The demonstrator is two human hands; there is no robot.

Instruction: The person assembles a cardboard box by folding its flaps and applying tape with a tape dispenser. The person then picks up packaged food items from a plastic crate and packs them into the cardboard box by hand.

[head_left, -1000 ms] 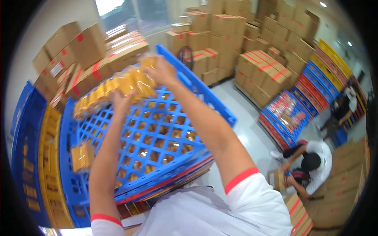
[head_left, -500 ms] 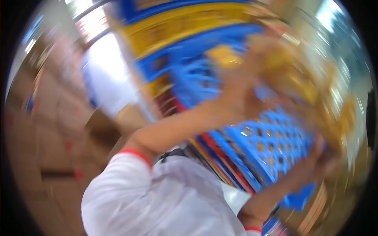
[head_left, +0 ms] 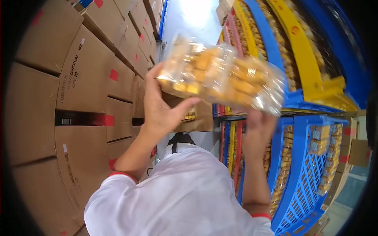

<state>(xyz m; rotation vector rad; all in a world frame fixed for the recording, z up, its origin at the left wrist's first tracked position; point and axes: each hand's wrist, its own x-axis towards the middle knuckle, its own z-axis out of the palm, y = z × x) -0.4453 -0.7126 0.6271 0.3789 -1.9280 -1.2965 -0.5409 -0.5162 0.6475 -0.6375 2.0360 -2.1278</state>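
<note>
A row of clear plastic packs with yellow-brown pieces inside (head_left: 244, 80) is held up in front of my chest. My left hand (head_left: 161, 104) grips the left end, thumb below and fingers behind the packs. At the lower right of the row, my right hand (head_left: 260, 126) holds it from beneath, its fingers partly hidden and blurred. Under the packs, an open cardboard box (head_left: 202, 116) shows between my arms, with a few similar packs (head_left: 189, 115) visible inside.
Cardboard boxes (head_left: 84, 74) with red tape are stacked along the left. On the right stand blue, yellow and red crates (head_left: 303, 59) full of packs. A blue lattice crate (head_left: 297, 196) at the lower right holds more packs (head_left: 319, 139). Pale floor (head_left: 193, 19) shows at the top.
The view has swung from the blue lattice crate to the cardboard stacks and open box. Both hands have lifted the row of packs out of the crate and carried it along.
</note>
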